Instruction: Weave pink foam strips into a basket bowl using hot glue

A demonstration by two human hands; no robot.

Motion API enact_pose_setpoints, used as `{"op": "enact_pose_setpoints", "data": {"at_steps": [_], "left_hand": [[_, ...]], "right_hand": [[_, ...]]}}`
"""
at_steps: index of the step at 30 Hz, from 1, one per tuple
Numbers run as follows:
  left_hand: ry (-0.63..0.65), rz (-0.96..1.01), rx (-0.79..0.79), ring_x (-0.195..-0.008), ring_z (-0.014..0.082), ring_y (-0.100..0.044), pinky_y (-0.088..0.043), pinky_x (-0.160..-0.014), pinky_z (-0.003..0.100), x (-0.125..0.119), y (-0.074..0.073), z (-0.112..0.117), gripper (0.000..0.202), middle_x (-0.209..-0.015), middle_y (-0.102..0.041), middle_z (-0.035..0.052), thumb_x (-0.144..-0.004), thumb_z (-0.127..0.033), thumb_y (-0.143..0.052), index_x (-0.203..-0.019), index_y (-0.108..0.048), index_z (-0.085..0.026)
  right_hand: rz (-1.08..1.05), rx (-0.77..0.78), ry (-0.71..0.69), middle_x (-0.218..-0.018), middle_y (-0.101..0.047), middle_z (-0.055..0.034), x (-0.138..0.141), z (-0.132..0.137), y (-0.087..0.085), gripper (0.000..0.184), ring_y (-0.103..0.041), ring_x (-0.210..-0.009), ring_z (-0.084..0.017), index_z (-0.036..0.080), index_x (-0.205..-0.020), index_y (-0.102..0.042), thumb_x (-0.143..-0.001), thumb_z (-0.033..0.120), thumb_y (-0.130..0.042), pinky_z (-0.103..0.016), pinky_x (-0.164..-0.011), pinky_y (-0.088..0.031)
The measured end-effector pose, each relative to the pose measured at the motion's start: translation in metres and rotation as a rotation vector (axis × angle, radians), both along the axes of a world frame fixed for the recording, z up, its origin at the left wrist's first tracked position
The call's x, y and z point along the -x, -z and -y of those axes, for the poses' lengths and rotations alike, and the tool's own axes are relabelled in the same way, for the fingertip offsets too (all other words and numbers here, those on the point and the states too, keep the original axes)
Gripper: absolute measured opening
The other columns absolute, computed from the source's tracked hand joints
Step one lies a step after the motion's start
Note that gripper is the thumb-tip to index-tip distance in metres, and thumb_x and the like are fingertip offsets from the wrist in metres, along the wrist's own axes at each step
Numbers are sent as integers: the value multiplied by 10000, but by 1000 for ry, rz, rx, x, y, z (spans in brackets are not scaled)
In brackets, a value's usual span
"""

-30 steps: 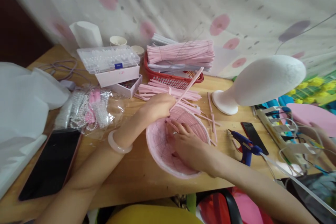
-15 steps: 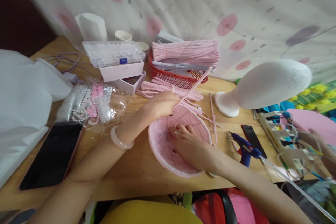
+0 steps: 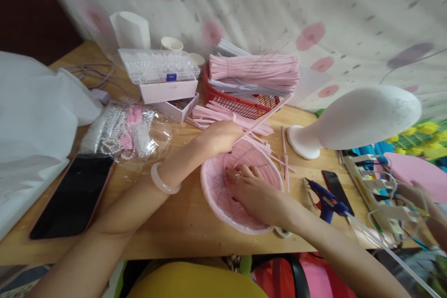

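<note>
A pink bowl-shaped basket [image 3: 216,186] woven from fuzzy pink stems sits on the wooden table [image 3: 174,223]. My left hand [image 3: 220,136], with a pale bangle at the wrist, is closed on a long pink stem [image 3: 268,114] that slants up to the right from the basket's far rim. Inside the basket rests my right hand [image 3: 253,191], fingers bent and pressed against the woven wall; I cannot make out whether they pinch anything.
Loose pink stems [image 3: 223,116] lie behind the basket, before a red basket [image 3: 240,104] stacked with more. A bead box [image 3: 160,67], bagged pearls [image 3: 122,132], a black phone [image 3: 73,198], a foam head [image 3: 363,114], a blue glue gun [image 3: 326,195] and a power strip [image 3: 373,186] surround the work.
Both hands stay at the basket, my left still on the stem. The view has drifted left and slightly down, so everything sits a little further right.
</note>
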State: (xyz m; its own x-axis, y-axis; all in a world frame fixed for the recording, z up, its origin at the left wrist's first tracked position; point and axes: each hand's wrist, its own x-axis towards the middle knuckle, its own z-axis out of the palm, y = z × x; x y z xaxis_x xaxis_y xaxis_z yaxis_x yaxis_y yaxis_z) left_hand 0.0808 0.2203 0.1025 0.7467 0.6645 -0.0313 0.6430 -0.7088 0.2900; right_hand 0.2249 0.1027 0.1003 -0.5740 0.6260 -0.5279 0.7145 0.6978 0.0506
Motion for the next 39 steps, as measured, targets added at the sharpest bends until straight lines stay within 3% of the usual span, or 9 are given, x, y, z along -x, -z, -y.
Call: {"op": "enact_pose_setpoints", "data": {"at_steps": [5, 15, 22, 28, 32, 39], "left_hand": [[10, -12, 9, -888, 252, -730, -537, -746, 300, 0, -1, 0, 166, -963, -777, 104, -801, -166, -732, -961, -768, -141], [4, -31, 6, -815, 233, -722, -514, -708, 290, 0, -2, 0, 128, -902, -775, 107, -798, -183, -738, -910, -772, -132], [9, -24, 20, -775, 228, -715, -503, -687, 287, 1, -3, 0, 86, -799, -756, 91, -787, -173, -733, -856, -758, -127], [-6, 8, 33, -961, 242, -713, -525, -796, 293, 2, -3, 1, 171, -1036, -772, 98, -779, -158, -755, -950, -752, -146], [-7, 15, 67, -968, 252, -709, -540, -822, 319, 1, -1, 1, 169, -1020, -767, 96, -790, -155, -762, -956, -743, -135], [0, 90, 93, -1081, 220, -651, -580, -919, 439, 1, 6, -2, 362, -1259, -636, 100, -963, -390, -620, -1250, -608, -171]], "right_hand": [[19, -4, 14, -1321, -635, -162, 3, -1, -3, 393, -508, -1124, -342, 112, -1166, -707, -868, -11, -481, -461, -885, -381], [13, -5, 8, -1218, -682, -141, 2, -2, -2, 311, -514, -1133, -340, 141, -1119, -722, -894, 34, -536, -466, -908, -383], [20, 26, 27, -1263, -672, -143, 5, -4, -6, 361, -509, -1149, -351, 132, -1171, -716, -862, 27, -559, -476, -920, -392], [13, 26, 12, -1369, -590, -204, 4, -4, -10, 394, -504, -1115, -350, 96, -1151, -726, -842, -4, -502, -450, -854, -391], [11, 28, 12, -1337, -609, -209, 3, -4, -8, 397, -503, -1113, -358, 108, -1198, -714, -856, 26, -528, -462, -866, -387], [12, 26, 26, -1393, -587, -192, 0, -3, 0, 321, -489, -1156, -367, 121, -1160, -731, -907, 74, -539, -477, -892, -390]]}}
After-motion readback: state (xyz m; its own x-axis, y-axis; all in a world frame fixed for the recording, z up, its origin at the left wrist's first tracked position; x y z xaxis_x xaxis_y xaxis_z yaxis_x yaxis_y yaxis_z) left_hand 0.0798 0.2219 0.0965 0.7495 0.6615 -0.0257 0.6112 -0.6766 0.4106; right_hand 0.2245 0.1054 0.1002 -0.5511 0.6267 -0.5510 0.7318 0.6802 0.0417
